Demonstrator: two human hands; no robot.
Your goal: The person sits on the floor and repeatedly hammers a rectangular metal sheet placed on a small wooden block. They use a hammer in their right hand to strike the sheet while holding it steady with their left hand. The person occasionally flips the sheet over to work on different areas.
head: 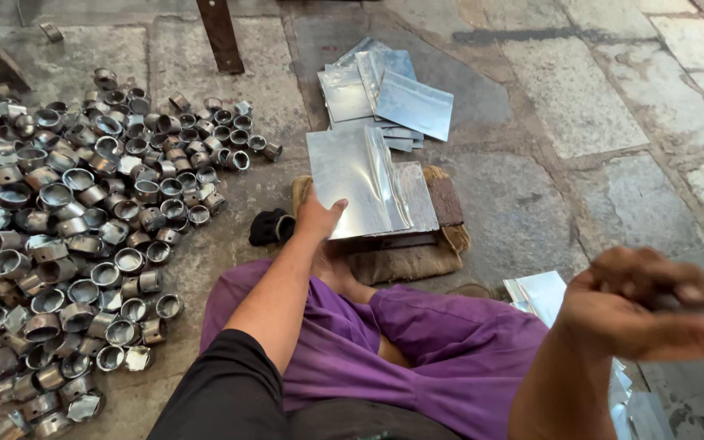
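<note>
Gripping the near left corner of a creased metal sheet (360, 181), the left hand (317, 218) is pinning it over a block on burlap padding (405, 259). Right hand (641, 305) is curling shut around a blurred grey piece; exact hold unclear. Heap of metal rings (83, 236) is lying left; stacked sheets (385, 96) are sitting beyond.

A shiny, creased metal sheet (360, 183) lies flat on a block atop burlap, its near-left corner held.
</note>
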